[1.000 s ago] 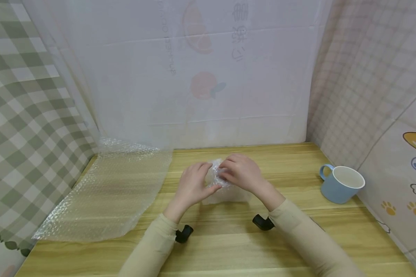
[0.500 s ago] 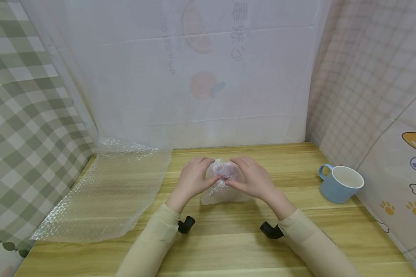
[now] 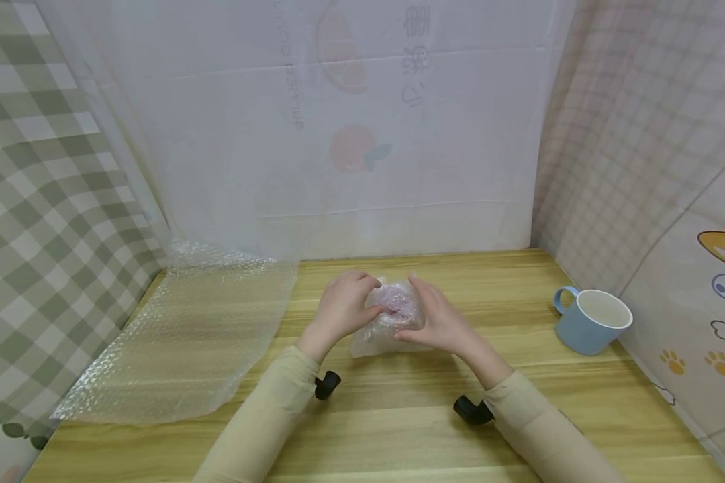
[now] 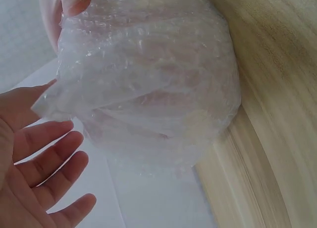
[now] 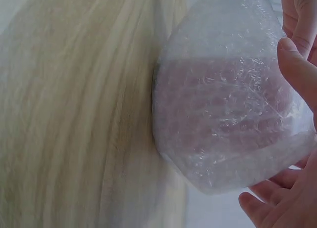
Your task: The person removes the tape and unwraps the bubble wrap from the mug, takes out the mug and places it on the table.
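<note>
A pinkish object of unclear kind is wrapped in bubble wrap [image 3: 387, 329], standing on the wooden table between my hands. My left hand [image 3: 341, 312] holds the wrap's upper part, its thumb over the top and a loose corner of wrap lying between thumb and forefinger in the left wrist view. From the other side my right hand [image 3: 444, 322] holds the bundle, thumb [image 5: 294, 65] on the near side and fingers toward the far side. Through the layers the pink shape [image 5: 223, 104] shows only blurred.
A large sheet of bubble wrap [image 3: 187, 335] lies flat at the left of the table [image 3: 387, 443]. A light blue mug [image 3: 589, 329] stands at the right, its handle pointing left. Patterned cloths [image 3: 435, 188] hang at the back and sides. Black pieces [image 3: 472, 410] show beside both sleeves.
My right hand has drawn back rightward from the bundle's top, its thumb now lower and nearer. My left hand has shifted slightly right, its thumb farther over the wrap. The pink shows more.
</note>
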The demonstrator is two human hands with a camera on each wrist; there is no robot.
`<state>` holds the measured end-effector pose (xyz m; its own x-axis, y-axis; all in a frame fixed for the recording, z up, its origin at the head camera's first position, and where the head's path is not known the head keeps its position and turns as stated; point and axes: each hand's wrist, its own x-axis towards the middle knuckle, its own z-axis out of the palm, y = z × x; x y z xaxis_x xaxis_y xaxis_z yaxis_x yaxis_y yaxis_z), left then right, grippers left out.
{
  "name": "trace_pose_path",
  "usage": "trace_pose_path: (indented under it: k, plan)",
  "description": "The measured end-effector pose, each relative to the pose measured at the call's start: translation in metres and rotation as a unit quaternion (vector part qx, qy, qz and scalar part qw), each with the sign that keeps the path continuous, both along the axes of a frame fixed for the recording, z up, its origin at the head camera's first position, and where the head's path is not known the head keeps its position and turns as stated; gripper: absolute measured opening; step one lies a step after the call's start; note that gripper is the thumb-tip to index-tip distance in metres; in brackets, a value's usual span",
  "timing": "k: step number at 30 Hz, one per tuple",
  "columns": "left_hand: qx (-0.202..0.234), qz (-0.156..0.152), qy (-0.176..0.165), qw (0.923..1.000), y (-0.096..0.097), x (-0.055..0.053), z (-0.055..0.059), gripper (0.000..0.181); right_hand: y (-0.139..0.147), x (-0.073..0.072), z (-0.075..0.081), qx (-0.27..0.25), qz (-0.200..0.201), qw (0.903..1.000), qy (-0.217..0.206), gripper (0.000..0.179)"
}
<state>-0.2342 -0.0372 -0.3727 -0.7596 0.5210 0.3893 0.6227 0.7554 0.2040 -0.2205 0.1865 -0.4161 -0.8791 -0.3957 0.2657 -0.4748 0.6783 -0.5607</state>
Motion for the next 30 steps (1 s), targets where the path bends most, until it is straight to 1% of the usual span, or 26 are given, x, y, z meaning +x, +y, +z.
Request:
trace_pose_path:
  k: [3, 6, 13, 18, 24, 27, 30]
  plan:
    - [-0.002, -0.001, 0.005, 1.0000, 0.003, -0.001, 0.000, 0.034, -0.001, -0.001, -0.003, -0.009, -0.002, 0.9999, -0.007, 0.112]
    - [-0.006, 0.004, 0.005, 1.0000, 0.006, -0.002, 0.000, 0.030, -0.003, -0.002, -0.005, -0.006, -0.005, 0.9999, -0.006, 0.109]
    - [-0.020, 0.030, -0.013, 0.9993, 0.013, -0.003, 0.003, 0.019, -0.006, -0.004, -0.007, 0.000, -0.015, 0.9999, 0.001, 0.103]
    - [-0.028, 0.043, -0.010, 0.9986, 0.017, -0.003, 0.004, 0.003, -0.007, -0.006, -0.008, -0.007, -0.012, 0.9998, 0.013, 0.097]
    - [-0.062, 0.052, -0.007, 0.9967, 0.021, -0.005, 0.008, 0.021, -0.007, -0.007, -0.008, -0.006, -0.007, 0.9996, 0.026, 0.092]
    - [-0.075, 0.053, -0.003, 0.9958, 0.022, -0.005, 0.009, 0.025, -0.006, -0.007, -0.008, -0.005, -0.008, 0.9996, 0.028, 0.091]
    - [-0.084, 0.056, 0.001, 0.9949, 0.023, -0.006, 0.010, 0.022, -0.006, -0.007, -0.007, -0.004, -0.011, 0.9996, 0.025, 0.090]
